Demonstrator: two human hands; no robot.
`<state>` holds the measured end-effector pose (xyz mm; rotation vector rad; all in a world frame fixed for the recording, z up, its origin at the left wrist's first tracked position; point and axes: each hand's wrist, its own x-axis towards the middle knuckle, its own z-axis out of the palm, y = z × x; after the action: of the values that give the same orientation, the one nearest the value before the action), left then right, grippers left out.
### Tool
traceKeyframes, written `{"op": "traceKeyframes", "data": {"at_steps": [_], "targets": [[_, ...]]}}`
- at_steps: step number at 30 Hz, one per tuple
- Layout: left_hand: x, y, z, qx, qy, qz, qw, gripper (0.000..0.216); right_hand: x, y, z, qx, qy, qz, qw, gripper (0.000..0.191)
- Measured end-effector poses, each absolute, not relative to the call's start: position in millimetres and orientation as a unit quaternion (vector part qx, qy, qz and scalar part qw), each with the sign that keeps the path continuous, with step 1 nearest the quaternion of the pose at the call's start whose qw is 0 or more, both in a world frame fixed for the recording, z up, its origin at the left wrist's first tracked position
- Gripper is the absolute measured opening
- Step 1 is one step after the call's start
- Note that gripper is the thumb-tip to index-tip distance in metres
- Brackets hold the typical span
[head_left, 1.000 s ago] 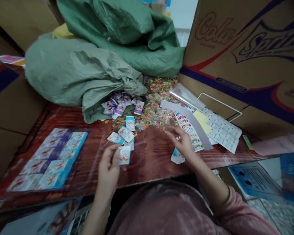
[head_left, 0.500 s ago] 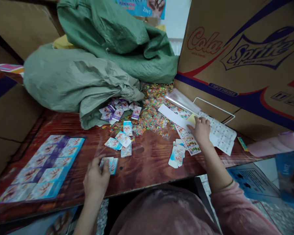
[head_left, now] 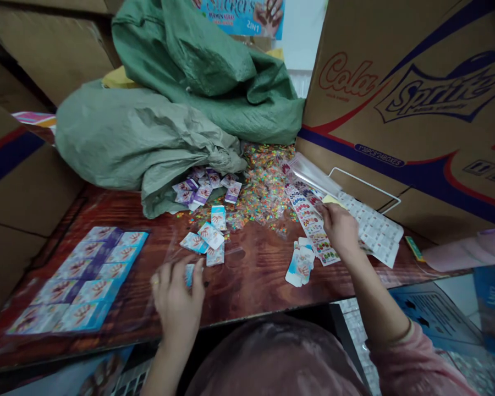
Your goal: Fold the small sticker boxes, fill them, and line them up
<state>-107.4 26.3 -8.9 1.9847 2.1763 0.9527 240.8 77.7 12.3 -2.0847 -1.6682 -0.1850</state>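
My left hand (head_left: 177, 294) curls over a small blue-and-white box (head_left: 189, 275) near the table's front edge, thumb on one side and fingers on the other, hiding most of it. My right hand (head_left: 341, 228) is closed in a pinch at the edge of a sticker sheet (head_left: 309, 223) printed with rows of coloured nail designs. Beside that hand lies a white printed sheet (head_left: 373, 228), with a bit of yellow paper (head_left: 332, 201) at the fingers. Flat blue-and-white cartons (head_left: 301, 265) lie between my hands. Several small boxes (head_left: 210, 235) form a loose group beyond my left hand.
A wrapped block of boxes (head_left: 86, 275) lies at left. Purple boxes (head_left: 202, 192) spill from a grey-green sack (head_left: 148, 132). Small colourful candy packets (head_left: 268, 187) heap at the back. A large carton (head_left: 416, 126) walls the right, with a pink bottle (head_left: 470, 250) below it.
A white strip at my right hand no longer shows, and more of the nail-design sheet is uncovered. My left hand has moved further over the small boxes, covering more of them.
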Motion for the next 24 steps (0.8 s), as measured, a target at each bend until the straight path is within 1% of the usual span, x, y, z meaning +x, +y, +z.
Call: {"op": "traceKeyframes", "data": {"at_steps": [1,3,5,7,9,11,12,15,16,17,19,20,22,24], "targets": [[-97.9,26.9,-4.3,0.649,0.671,0.350,0.080,0.032,233.0,71.9,21.6,-0.736,-0.614,-0.006,0.284,0.033],[-73.7,28.3,6.3,0.642,0.604,0.410,0.233,0.029,211.9,59.3,37.2,-0.662,-0.624,0.158,0.383,0.035],[-47.2,29.9,17.5,0.583,0.553,0.431,0.411,0.034,186.6,46.9,45.9,-0.576,-0.595,0.338,0.447,0.031],[-25.8,31.9,27.3,0.509,0.494,0.456,0.537,0.038,162.3,36.3,46.2,-0.508,-0.558,0.474,0.454,0.029],[-14.5,34.1,34.1,0.448,0.447,0.490,0.600,0.034,144.2,28.8,40.0,-0.471,-0.552,0.531,0.437,0.029],[-13.2,35.9,37.4,0.393,0.421,0.514,0.636,0.029,134.8,25.1,32.3,-0.472,-0.587,0.499,0.428,0.028],[-15.2,36.5,38.0,0.367,0.417,0.518,0.651,0.028,133.3,24.8,29.4,-0.484,-0.615,0.448,0.433,0.030],[-24.4,37.1,38.0,0.309,0.424,0.503,0.688,0.029,136.9,28.1,28.8,-0.497,-0.717,0.219,0.436,0.052],[-26.8,36.9,38.1,0.300,0.423,0.490,0.701,0.030,139.2,30.2,30.8,-0.479,-0.756,0.156,0.417,0.057],[-28.5,36.8,38.5,0.294,0.418,0.479,0.713,0.029,141.2,32.5,33.2,-0.452,-0.795,0.113,0.388,0.058],[-29.9,36.5,40.0,0.279,0.407,0.465,0.735,0.028,143.8,36.8,37.4,-0.400,-0.848,0.086,0.336,0.053],[-29.8,36.4,41.0,0.271,0.401,0.463,0.743,0.027,144.3,38.5,38.5,-0.387,-0.859,0.086,0.324,0.051],[-29.2,36.4,42.6,0.262,0.389,0.461,0.753,0.030,143.9,40.2,38.8,-0.380,-0.858,0.097,0.332,0.045],[-28.8,36.4,43.0,0.271,0.379,0.459,0.757,0.033,142.6,39.7,37.2,-0.376,-0.844,0.105,0.367,0.030]]}}
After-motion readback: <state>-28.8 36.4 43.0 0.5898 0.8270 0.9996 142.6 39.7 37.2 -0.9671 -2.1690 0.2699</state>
